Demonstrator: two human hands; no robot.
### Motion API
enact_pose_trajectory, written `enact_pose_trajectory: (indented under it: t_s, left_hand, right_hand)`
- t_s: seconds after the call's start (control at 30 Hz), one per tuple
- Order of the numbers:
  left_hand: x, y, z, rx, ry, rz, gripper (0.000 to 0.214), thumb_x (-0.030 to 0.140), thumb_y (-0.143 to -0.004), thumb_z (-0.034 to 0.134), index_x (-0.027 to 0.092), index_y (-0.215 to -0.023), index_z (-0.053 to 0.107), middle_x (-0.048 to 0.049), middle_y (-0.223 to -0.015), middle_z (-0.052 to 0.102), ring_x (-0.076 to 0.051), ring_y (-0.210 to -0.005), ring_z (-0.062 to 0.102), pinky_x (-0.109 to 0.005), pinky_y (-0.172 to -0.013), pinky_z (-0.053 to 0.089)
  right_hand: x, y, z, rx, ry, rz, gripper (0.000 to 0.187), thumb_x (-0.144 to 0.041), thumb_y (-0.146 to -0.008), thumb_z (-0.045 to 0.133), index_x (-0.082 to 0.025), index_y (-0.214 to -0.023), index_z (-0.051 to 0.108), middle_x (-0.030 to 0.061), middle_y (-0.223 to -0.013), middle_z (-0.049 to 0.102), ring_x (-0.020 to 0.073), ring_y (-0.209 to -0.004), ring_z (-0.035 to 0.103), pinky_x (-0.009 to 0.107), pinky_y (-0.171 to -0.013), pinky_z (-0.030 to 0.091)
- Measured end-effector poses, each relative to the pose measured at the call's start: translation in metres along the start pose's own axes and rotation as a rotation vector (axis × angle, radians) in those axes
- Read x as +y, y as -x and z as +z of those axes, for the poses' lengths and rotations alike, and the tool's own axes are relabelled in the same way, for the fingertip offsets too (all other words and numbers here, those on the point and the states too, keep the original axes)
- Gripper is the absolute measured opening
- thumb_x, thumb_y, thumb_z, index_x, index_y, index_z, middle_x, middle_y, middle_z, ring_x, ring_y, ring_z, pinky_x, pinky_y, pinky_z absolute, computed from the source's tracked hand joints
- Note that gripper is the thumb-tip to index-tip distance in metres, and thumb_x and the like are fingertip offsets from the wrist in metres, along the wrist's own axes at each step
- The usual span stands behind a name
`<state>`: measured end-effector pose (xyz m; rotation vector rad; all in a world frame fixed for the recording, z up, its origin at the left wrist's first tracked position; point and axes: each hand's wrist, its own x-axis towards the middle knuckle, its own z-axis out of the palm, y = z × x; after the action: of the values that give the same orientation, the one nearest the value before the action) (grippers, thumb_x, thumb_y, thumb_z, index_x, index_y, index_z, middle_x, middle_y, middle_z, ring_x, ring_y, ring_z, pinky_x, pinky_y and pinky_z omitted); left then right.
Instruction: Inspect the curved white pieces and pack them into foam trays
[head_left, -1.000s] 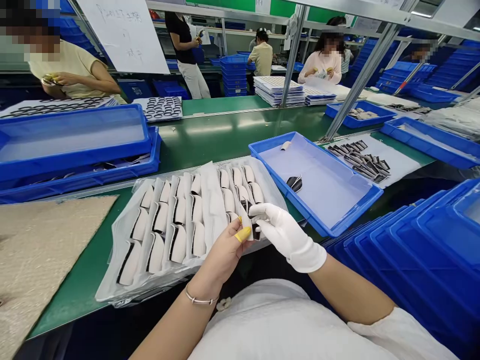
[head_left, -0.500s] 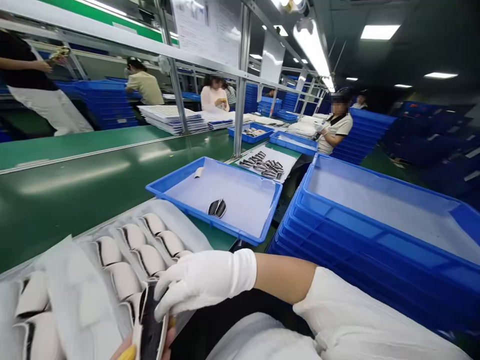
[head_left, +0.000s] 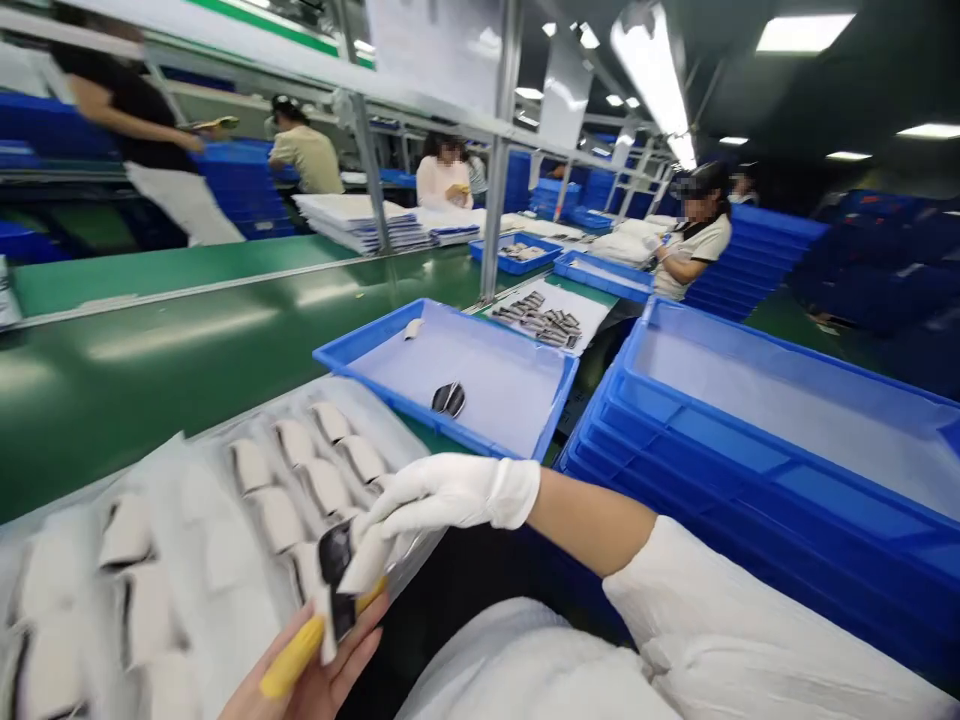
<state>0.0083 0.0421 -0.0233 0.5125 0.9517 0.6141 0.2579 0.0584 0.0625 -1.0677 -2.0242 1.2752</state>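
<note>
My left hand (head_left: 315, 665), with yellow finger cots, holds a small black and white curved piece (head_left: 336, 575) at the bottom of the view. My right hand (head_left: 442, 497), in a white glove, pinches the same piece from the right. Both hands hover over the near right corner of a clear plastic tray (head_left: 187, 560) filled with several rows of white curved pieces. Behind it a shallow blue bin (head_left: 375, 355) holds one dark piece (head_left: 448, 398) and one pale piece (head_left: 412, 328).
A stack of blue bins (head_left: 750, 440) stands close on my right. The green conveyor belt (head_left: 150, 350) runs beyond the trays. A sheet with several small dark parts (head_left: 544, 320) lies further back. Other people work along the line and across the belt.
The camera swung right and up a second ago, then settled slightly. The piece between my hands has tilted, and my left hand shows more in view.
</note>
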Motion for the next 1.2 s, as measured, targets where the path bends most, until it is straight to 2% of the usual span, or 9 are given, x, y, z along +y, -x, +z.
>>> enact_pose_trajectory:
  t_s: [0.2, 0.33, 0.5, 0.7, 0.9, 0.97, 1.07, 1.13, 1.2]
  left_hand:
    - [0.002, 0.019, 0.025, -0.245, -0.093, 0.049, 0.026, 0.041, -0.089, 0.068, 0.023, -0.108, 0.073, -0.0042, -0.104, 0.074, -0.019, -0.099, 0.067, -0.035, -0.096, 0.056]
    - [0.003, 0.024, 0.028, -0.321, -0.147, 0.072, 0.026, 0.038, -0.093, 0.063, 0.023, -0.112, 0.07, -0.0046, -0.109, 0.069, -0.019, -0.105, 0.062, -0.033, -0.099, 0.052]
    - [0.003, 0.03, 0.034, -0.335, -0.193, 0.06, 0.031, 0.041, -0.091, 0.065, 0.023, -0.117, 0.068, -0.0063, -0.115, 0.068, -0.023, -0.115, 0.06, -0.035, -0.101, 0.05]
    - [0.001, 0.03, 0.034, -0.324, -0.231, 0.054, 0.04, 0.043, -0.09, 0.066, 0.023, -0.124, 0.064, -0.0085, -0.126, 0.066, -0.027, -0.121, 0.06, -0.038, -0.102, 0.049]
    - [0.0, 0.033, 0.038, -0.256, -0.317, 0.061, 0.029, 0.043, -0.082, 0.074, 0.017, -0.093, 0.068, -0.0074, -0.096, 0.07, -0.024, -0.093, 0.07, -0.034, -0.083, 0.053]
    - [0.0, 0.032, 0.039, -0.213, -0.306, 0.098, 0.029, 0.043, -0.081, 0.074, 0.016, -0.09, 0.067, -0.0068, -0.093, 0.069, -0.023, -0.088, 0.07, -0.033, -0.081, 0.052]
    - [-0.001, 0.029, 0.037, -0.155, -0.281, 0.215, 0.035, 0.048, -0.08, 0.073, 0.016, -0.093, 0.065, -0.0045, -0.084, 0.067, -0.02, -0.079, 0.066, -0.032, -0.076, 0.051]
    - [-0.001, 0.026, 0.036, -0.141, -0.29, 0.28, 0.039, 0.051, -0.08, 0.073, 0.016, -0.095, 0.065, -0.0039, -0.082, 0.067, -0.02, -0.077, 0.063, -0.031, -0.073, 0.049]
    - [-0.002, 0.023, 0.035, -0.128, -0.318, 0.3, 0.04, 0.05, -0.079, 0.074, 0.016, -0.098, 0.066, -0.0058, -0.088, 0.07, -0.023, -0.084, 0.063, -0.031, -0.073, 0.048]
  right_hand:
    - [-0.004, 0.009, 0.006, -0.06, 0.053, 0.005, 0.023, -0.031, -0.096, 0.059, -0.014, -0.11, 0.067, 0.0079, -0.106, 0.072, 0.0181, -0.098, 0.066, 0.03, -0.092, 0.049]
    - [-0.004, 0.008, 0.009, -0.169, -0.036, 0.026, 0.021, -0.029, -0.095, 0.06, -0.016, -0.111, 0.058, 0.0068, -0.096, 0.074, 0.0174, -0.092, 0.067, 0.031, -0.087, 0.051]
    - [-0.008, 0.004, 0.017, -0.231, -0.172, 0.06, 0.02, -0.026, -0.096, 0.057, -0.017, -0.113, 0.051, 0.0048, -0.089, 0.076, 0.0158, -0.082, 0.069, 0.03, -0.08, 0.052]
    - [-0.014, 0.0, 0.017, -0.205, 0.068, 0.047, 0.023, -0.026, -0.094, 0.062, -0.018, -0.115, 0.058, 0.002, -0.088, 0.074, 0.0145, -0.078, 0.068, 0.027, -0.077, 0.051]
    - [-0.022, 0.0, 0.026, -0.17, 0.342, -0.057, 0.022, -0.033, -0.097, 0.057, -0.018, -0.111, 0.066, 0.0047, -0.084, 0.072, 0.0184, -0.078, 0.068, 0.032, -0.078, 0.054]
    - [-0.019, 0.003, 0.032, -0.015, 0.511, -0.148, 0.03, -0.039, -0.094, 0.06, -0.019, -0.116, 0.066, 0.0105, -0.099, 0.071, 0.0245, -0.095, 0.067, 0.041, -0.087, 0.053]
    - [-0.01, 0.006, 0.042, 0.202, 0.696, -0.237, 0.066, -0.059, -0.081, 0.07, -0.018, -0.132, 0.059, 0.0199, -0.133, 0.057, 0.0363, -0.124, 0.055, 0.055, -0.103, 0.045]
    - [-0.006, 0.005, 0.05, 0.183, 0.728, -0.248, 0.087, -0.07, -0.073, 0.071, -0.016, -0.139, 0.053, 0.0233, -0.143, 0.049, 0.0403, -0.131, 0.048, 0.058, -0.106, 0.042]
    - [-0.003, 0.003, 0.057, 0.137, 0.735, -0.228, 0.091, -0.072, -0.072, 0.071, -0.014, -0.139, 0.052, 0.0251, -0.143, 0.047, 0.0416, -0.13, 0.048, 0.058, -0.104, 0.044]
